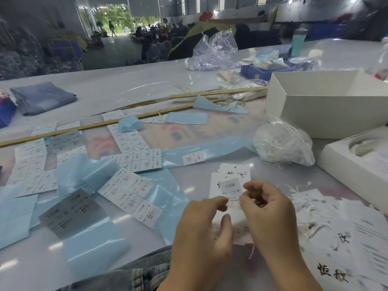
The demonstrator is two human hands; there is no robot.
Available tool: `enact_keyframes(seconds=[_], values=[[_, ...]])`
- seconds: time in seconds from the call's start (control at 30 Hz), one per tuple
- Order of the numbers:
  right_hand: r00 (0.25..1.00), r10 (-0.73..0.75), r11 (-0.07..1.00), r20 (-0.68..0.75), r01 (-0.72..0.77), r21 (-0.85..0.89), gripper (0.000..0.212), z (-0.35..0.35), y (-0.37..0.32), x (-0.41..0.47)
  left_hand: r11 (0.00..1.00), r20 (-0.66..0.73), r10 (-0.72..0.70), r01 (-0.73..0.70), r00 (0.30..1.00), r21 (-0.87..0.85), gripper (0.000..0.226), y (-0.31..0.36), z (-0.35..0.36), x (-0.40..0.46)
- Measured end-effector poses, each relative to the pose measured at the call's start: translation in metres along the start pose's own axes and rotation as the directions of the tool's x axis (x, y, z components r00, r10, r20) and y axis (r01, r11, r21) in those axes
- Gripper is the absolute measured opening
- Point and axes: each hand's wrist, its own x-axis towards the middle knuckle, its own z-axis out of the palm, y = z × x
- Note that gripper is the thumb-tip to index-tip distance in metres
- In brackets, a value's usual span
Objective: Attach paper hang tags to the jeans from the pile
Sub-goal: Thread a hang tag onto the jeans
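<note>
Sticker and hang tag (225, 186) pinched in my fingers.
Left hand (202, 234) and right hand (267, 215) clamp it; label sheets (130, 192) left, string bag (282, 143) beyond.

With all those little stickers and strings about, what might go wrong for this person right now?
1. The small 1103# sticker, pinched by both the left hand and right hand, might land crooked on the hang tag or cling to a finger.
2. Loose strings lying near the right hand might snag and drag nearby tags.
3. The many look-alike label sheets invite picking a wrong one.
</note>
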Motion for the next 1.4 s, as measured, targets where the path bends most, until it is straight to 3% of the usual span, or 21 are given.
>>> enact_keyframes(seconds=[0.07, 0.17, 0.3, 0.37, 0.63, 1.0, 1.2, 1.4], values=[[0.999, -0.016, 0.999, -0.034, 0.014, -0.051, 0.028, 0.003, 0.003, -0.003, 0.999, -0.044, -0.014, 0.016, 0.999, 0.044, 0.030, -0.004, -0.003, 0.002], [0.997, 0.023, 0.998, -0.077, -0.028, -0.059, 0.025, 0.008, 0.006, -0.007, 0.986, 0.044, -0.142, 0.137, 0.989, 0.094, 0.028, -0.008, -0.006, 0.005], [0.989, 0.092, 0.995, -0.118, -0.095, -0.023, 0.022, 0.016, 0.003, -0.015, 0.925, 0.155, -0.381, 0.376, 0.912, 0.059, 0.026, -0.010, -0.006, 0.004], [0.986, 0.122, 0.992, -0.117, -0.123, -0.006, 0.020, 0.018, 0.003, -0.016, 0.899, 0.189, -0.435, 0.436, 0.880, 0.040, 0.023, -0.008, -0.006, 0.003], [0.985, 0.102, 0.994, -0.138, -0.108, -0.034, 0.025, 0.019, 0.000, -0.019, 0.883, 0.228, -0.457, 0.470, 0.860, -0.001, 0.019, -0.010, -0.007, 0.005], [0.990, 0.001, 0.971, -0.140, -0.035, -0.235, 0.035, 0.022, -0.011, -0.022, 0.903, 0.229, -0.410, 0.429, 0.883, -0.037, 0.020, -0.011, -0.005, 0.001], [0.983, -0.160, 0.874, -0.090, 0.099, -0.475, 0.026, 0.025, -0.003, -0.022, 0.927, 0.265, -0.371, 0.371, 0.890, 0.051, 0.027, -0.008, -0.007, 0.003], [0.972, -0.222, 0.808, -0.079, 0.138, -0.573, 0.026, 0.030, 0.003, -0.025, 0.932, 0.319, -0.355, 0.358, 0.879, 0.051, 0.028, -0.004, -0.008, 0.004]])
